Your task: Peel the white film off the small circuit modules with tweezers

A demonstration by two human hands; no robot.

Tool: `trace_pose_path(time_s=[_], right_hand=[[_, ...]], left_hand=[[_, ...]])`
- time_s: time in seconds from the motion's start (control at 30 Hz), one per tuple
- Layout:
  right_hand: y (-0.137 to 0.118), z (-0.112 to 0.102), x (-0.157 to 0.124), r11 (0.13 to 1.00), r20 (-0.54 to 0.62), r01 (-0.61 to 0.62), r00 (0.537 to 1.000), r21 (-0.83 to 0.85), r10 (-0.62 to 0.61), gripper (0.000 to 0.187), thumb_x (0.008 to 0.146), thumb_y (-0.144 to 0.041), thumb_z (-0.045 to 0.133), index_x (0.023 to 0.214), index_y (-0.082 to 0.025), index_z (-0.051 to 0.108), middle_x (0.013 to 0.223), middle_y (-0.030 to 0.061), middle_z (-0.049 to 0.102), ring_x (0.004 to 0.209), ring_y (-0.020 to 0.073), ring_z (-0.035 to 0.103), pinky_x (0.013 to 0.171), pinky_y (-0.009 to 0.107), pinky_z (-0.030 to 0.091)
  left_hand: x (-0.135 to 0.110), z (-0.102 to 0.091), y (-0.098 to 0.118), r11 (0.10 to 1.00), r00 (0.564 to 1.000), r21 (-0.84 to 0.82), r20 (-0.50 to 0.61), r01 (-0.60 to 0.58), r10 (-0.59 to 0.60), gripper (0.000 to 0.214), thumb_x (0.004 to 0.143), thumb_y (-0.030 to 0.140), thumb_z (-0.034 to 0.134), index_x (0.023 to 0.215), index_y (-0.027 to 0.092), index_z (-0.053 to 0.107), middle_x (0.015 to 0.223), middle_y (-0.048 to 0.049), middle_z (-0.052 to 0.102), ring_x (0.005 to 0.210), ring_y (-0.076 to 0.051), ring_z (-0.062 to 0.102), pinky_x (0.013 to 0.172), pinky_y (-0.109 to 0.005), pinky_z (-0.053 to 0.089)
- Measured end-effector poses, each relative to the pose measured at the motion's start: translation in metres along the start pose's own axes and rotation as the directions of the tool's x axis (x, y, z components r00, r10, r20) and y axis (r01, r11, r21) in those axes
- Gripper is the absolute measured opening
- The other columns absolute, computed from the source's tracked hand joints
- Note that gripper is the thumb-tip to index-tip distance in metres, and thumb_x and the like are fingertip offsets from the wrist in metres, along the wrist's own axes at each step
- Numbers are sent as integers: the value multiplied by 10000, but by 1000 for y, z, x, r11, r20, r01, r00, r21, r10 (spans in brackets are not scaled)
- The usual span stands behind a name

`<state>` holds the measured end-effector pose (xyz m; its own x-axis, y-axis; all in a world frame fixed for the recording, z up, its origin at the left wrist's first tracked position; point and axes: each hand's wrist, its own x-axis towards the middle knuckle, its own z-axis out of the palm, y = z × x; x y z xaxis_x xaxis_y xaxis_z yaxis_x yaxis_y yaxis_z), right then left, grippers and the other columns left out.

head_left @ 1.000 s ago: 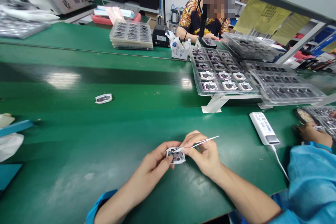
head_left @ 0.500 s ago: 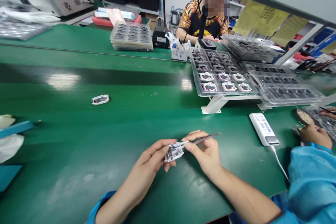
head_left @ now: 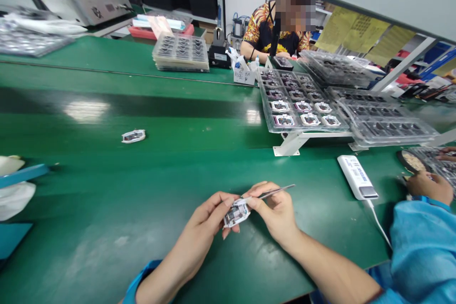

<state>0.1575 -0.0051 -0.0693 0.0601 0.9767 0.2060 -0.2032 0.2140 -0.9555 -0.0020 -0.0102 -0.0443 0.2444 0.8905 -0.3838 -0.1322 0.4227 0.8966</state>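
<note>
Far left: a blue sheet (head_left: pixel 21 175) and a white bag (head_left: pixel 14 202) lie at the bench edge, away from the hands.
Left hand (head_left: pixel 208 218): narrow pinch, thumb and fingers gripping the module from its side, which lifts it off the bench and leaves its face open.
Module (head_left: pixel 235 213): a white-framed electronic part, tilted, held between both hands above the bench.
Right hand (head_left: pixel 274 209): narrow too, holding the tweezers (head_left: pixel 276 192) like a pen for fine control, their tip at the module; fingers crowd the spot, so the exact contact is hard to make out.
Bench (head_left: pixel 89 209): glossy green, with a second module (head_left: pixel 133 136) lying well ahead of the hands.
Ahead right: a raised tray (head_left: pixel 265 99) of modules sits within reach, beside more clear trays.
Right: a white charger (head_left: pixel 356 176) lies on its cable (head_left: pixel 374 223); a neighbour's hand (head_left: pixel 429 187) works at a dish.
Room: a seated co-worker (head_left: pixel 274 33) faces across the bench, under yellow papers (head_left: pixel 363 31).
</note>
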Motion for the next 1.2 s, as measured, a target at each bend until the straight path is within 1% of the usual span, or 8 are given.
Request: trace_pose_path(time_s=[0.13, 0.27, 0.43, 0.6, 0.73, 0.93, 1.07, 1.2], right_hand=[[-6, -1, 0, 965, 86, 208, 977, -161, -197, 62, 832, -274, 781, 818, -238, 732, 798, 43, 799, 777, 216, 739, 722, 384, 595], [-17, -3, 1, 841, 206, 445, 894, -308, -398, 39, 880, -285, 719, 870, -311, 747, 804, 23, 827, 737, 233, 750, 718, 455, 554], [-27, -3, 1, 825, 262, 434, 896, -361, -357, 104, 928, -353, 662, 912, -419, 741, 795, -1, 835, 738, 236, 769, 721, 507, 524], [-26, -5, 1, 815, 262, 448, 891, -368, -371, 100, 925, -345, 668, 932, -417, 738, 811, -4, 837, 754, 230, 767, 729, 498, 527], [-22, -6, 2, 784, 300, 510, 856, -353, -422, 114, 894, -289, 691, 944, -379, 739, 805, 9, 831, 741, 252, 765, 695, 500, 532], [-13, -4, 0, 895, 102, 378, 926, -236, -364, 27, 876, -266, 722, 888, -288, 715, 800, 43, 797, 735, 228, 748, 735, 446, 552], [-7, -4, -5, 978, 2, 87, 996, -187, -88, 154, 948, -358, 627, 948, -221, 697, 762, 37, 739, 713, 191, 716, 671, 336, 573], [-9, -3, -7, 960, 66, -69, 994, -270, 90, 254, 975, -394, 564, 987, -206, 734, 681, 4, 672, 609, 142, 631, 595, 269, 512]], left_hand=[[2, -3, -1, 1000, 1000, 22, 6, 6, -6, 397, 843, 546, 653, 885, 151, 660, 551, 31, 613, 524, -115, 439, 498, -230, 336], [2, -4, 2, 998, 998, 41, -20, 52, -51, 440, 789, 580, 684, 880, 151, 649, 519, 51, 586, 496, -105, 444, 478, -213, 307], [0, -4, 5, 994, 994, 38, -43, 102, -101, 440, 720, 574, 742, 837, 159, 657, 550, 64, 575, 482, -89, 478, 482, -197, 312], [0, -4, 5, 996, 995, 37, -56, 85, -83, 413, 720, 551, 745, 834, 162, 665, 569, 54, 593, 479, -90, 494, 472, -194, 313], [1, -6, 3, 994, 999, 104, -52, 17, -11, 369, 753, 531, 706, 823, 171, 665, 540, 55, 575, 472, -107, 499, 456, -203, 323], [-1, -10, -4, 883, 957, 422, -100, -208, 273, 272, 851, 441, 590, 911, 199, 698, 635, 3, 679, 553, -182, 617, 540, -276, 465], [-4, -10, -6, 779, 918, 574, -112, -252, 379, 219, 862, 374, 575, 945, 224, 712, 656, 1, 729, 536, -189, 646, 530, -275, 446], [-5, -10, -6, 734, 879, 607, -115, -306, 462, 170, 839, 315, 602, 948, 245, 712, 771, -15, 795, 598, -196, 699, 567, -268, 487]])
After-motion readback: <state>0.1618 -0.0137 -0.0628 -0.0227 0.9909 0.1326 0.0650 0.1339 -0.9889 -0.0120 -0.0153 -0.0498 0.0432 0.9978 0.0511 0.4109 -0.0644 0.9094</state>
